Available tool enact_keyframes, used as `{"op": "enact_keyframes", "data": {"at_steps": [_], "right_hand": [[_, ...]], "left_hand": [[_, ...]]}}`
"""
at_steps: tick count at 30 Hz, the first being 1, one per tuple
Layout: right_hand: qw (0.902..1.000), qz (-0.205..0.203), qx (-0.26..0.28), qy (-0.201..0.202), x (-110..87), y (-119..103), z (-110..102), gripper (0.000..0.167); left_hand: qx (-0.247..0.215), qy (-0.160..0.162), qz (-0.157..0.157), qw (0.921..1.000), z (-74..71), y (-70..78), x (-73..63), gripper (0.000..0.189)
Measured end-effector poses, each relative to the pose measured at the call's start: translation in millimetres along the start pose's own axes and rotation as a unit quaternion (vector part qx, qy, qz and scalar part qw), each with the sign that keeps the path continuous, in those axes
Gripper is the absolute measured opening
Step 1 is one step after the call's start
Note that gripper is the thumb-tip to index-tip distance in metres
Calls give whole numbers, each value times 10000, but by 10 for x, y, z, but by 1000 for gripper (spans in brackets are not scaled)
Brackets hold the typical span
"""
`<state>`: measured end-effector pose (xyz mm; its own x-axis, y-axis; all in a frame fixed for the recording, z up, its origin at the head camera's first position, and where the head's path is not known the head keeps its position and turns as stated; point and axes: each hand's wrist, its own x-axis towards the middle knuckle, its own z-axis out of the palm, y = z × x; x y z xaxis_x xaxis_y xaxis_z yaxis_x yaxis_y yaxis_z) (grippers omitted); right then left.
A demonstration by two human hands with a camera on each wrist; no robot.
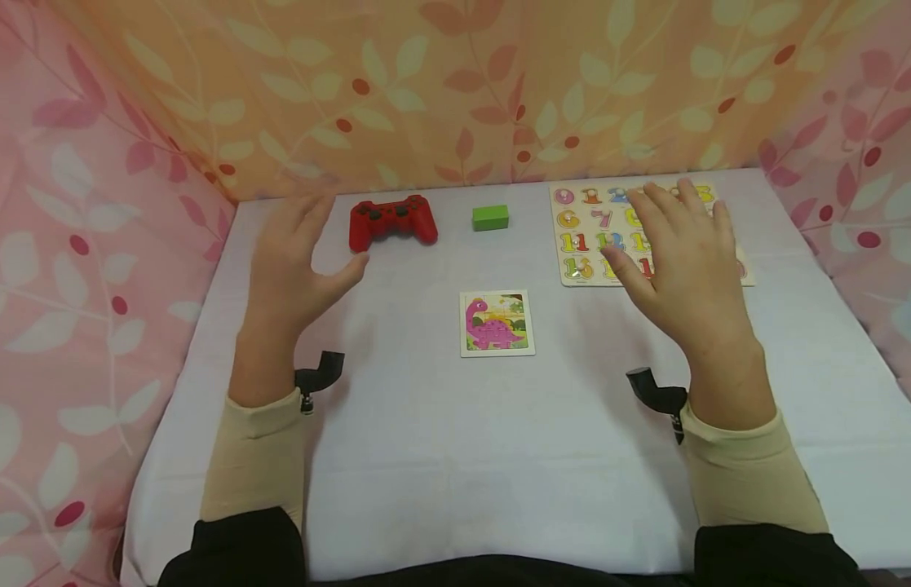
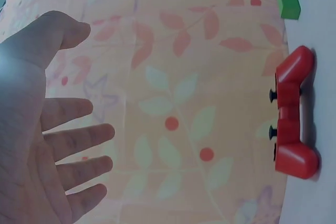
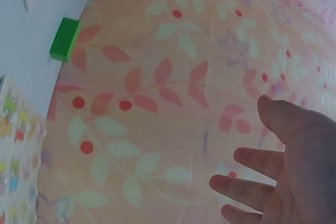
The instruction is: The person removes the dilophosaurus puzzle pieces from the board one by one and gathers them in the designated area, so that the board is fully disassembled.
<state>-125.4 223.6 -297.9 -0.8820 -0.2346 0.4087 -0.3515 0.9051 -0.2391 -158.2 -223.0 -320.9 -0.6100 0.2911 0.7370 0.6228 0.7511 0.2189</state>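
Note:
My left hand is held over the left side of the table, fingers extended and thumb spread, holding nothing. Nearest to it is a red game controller, just to its right in the head view. My right hand hovers on the other side, fingers spread, overlapping a number puzzle board and hiding part of it. Between the hands lies a small square dinosaur picture puzzle. A green block sits behind that puzzle. In the left wrist view the fingers are apart and bare.
A white cloth covers the table. Patterned curtains stand around it: an orange one at the back, pink ones at the left and right. Black wrist mounts stick out inward from both wrists.

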Motion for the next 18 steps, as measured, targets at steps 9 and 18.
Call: {"op": "enact_keyframes", "data": {"at_steps": [9, 18], "right_hand": [[9985, -545, 56, 19, -16, -204, 83, 66], [9949, -939, 343, -109, -51, -372, 210, 63]], "left_hand": [[-257, -441, 225, 9984, 143, 129, 14, 67], [-318, -1144, 134, 9928, 346, 225, -70, 71]]}}
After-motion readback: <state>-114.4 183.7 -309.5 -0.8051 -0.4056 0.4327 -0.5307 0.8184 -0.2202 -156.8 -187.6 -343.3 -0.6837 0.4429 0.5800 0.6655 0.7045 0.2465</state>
